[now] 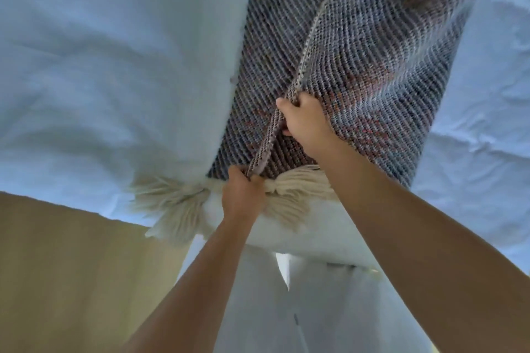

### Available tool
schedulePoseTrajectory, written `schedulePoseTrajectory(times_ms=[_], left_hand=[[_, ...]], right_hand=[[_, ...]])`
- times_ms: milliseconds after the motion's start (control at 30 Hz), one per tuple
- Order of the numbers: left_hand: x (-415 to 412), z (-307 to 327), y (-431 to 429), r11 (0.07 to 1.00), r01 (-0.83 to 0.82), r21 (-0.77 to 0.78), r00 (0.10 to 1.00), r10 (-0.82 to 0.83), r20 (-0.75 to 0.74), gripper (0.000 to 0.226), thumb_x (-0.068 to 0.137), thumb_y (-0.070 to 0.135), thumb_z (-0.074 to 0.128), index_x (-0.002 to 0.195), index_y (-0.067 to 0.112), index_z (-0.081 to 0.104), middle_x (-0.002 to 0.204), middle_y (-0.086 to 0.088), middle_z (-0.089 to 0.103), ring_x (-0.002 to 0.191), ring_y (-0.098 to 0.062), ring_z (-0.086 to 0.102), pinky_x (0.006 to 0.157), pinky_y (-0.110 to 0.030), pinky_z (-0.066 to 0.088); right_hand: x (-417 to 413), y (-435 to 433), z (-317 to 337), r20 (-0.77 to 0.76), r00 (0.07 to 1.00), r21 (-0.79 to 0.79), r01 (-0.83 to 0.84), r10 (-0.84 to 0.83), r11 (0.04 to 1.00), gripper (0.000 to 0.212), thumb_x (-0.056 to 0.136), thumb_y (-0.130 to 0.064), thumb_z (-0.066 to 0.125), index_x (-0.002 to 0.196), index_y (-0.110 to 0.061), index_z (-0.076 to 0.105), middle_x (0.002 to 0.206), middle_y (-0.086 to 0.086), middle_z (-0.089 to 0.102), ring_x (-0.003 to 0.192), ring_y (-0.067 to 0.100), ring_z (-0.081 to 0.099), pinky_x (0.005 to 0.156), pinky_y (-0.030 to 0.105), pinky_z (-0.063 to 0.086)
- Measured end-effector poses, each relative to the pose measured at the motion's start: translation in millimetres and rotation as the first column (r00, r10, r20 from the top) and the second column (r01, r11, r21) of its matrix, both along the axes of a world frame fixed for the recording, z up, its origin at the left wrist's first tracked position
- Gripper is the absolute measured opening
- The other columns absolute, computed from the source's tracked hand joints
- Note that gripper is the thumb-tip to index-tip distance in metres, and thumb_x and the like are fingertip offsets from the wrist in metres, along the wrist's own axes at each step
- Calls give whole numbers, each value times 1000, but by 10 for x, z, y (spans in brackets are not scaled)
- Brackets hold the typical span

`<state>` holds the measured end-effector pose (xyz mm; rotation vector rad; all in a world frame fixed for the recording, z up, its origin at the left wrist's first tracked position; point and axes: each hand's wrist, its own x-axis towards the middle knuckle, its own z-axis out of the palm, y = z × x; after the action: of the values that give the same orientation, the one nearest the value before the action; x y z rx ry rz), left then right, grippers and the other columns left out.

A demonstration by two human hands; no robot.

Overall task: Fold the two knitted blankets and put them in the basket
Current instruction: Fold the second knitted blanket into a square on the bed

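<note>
Left hand (pixel 242 192) clenches blanket (pixel 372 51) edge by fringe (pixel 292 195); right hand (pixel 304 120) apparently pinches same edge.

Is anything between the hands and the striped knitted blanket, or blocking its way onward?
Nothing visible. The left hand and right hand both already grip the raised edge of the knitted blanket, the left one beside the cream fringe. The basket is not in view, so the way to it cannot be judged.
</note>
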<state>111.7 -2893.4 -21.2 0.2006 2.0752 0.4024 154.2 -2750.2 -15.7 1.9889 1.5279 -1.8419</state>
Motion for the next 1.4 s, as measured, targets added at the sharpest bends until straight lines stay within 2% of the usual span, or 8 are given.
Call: schedulePoseTrajectory(times_ms=[233,433,533,700,867,1067,1267,1400], left_hand=[[-624,102,-97,972,-210,105,911,156,381,24,82,-2,56,101,14,56,73,-5,54,46,-12,45,46,-23,40],[-857,136,-212,958,-267,104,934,230,274,9,87,14,59,93,17,53,61,-2,56,48,-14,47,47,-25,36],[-883,139,-286,982,151,115,979,-165,121,28,84,40,61,102,20,52,75,5,57,62,-10,54,53,-26,41],[-891,6,-395,808,583,85,811,-573,-114,37,88,53,50,87,16,46,84,-3,53,81,-25,56,63,-32,35],[-942,-159,-511,738,661,-140,693,-671,-265,30,100,37,31,97,11,47,95,-10,59,90,-31,58,67,-34,36],[-898,-185,-268,664,696,-275,593,-746,-301,34,92,31,45,115,7,48,116,-12,52,108,-30,48,79,-39,41],[-1051,-109,497,811,562,166,806,-491,-329,41,86,22,51,124,8,47,120,-14,51,111,-29,47,91,-40,41],[-1010,-211,1353,778,536,329,840,-448,-307,37,88,29,51,118,8,49,114,-13,55,106,-29,54,90,-40,45]], right_hand=[[-440,-160,-120,61,998,91,10,-16,996,21,94,-32,51,95,-11,47,86,10,58,78,23,59,81,53,53],[-552,-277,-147,100,982,87,-170,161,982,24,95,-30,49,76,-17,43,89,15,62,82,31,63,82,53,53],[-594,-331,-200,174,948,69,-280,265,958,20,96,-28,47,84,-13,47,88,10,60,86,31,64,84,50,52],[-684,-363,-245,200,939,88,-302,280,949,17,93,-21,47,78,-13,45,84,10,57,88,35,64,82,50,52],[-727,-533,-313,113,957,19,-271,267,963,25,93,-23,51,71,-18,41,87,11,56,85,31,62,84,53,51],[-696,-582,-274,85,968,21,-238,235,971,19,94,-31,50,89,-14,43,97,14,62,86,28,61,81,44,50],[-477,-281,-131,23,989,101,-148,147,984,11,93,-24,52,99,-17,47,80,4,57,77,22,58,82,49,53],[-268,173,23,73,996,209,-58,43,976,11,93,-21,51,104,-17,49,77,-1,56,76,22,59,75,46,54]])
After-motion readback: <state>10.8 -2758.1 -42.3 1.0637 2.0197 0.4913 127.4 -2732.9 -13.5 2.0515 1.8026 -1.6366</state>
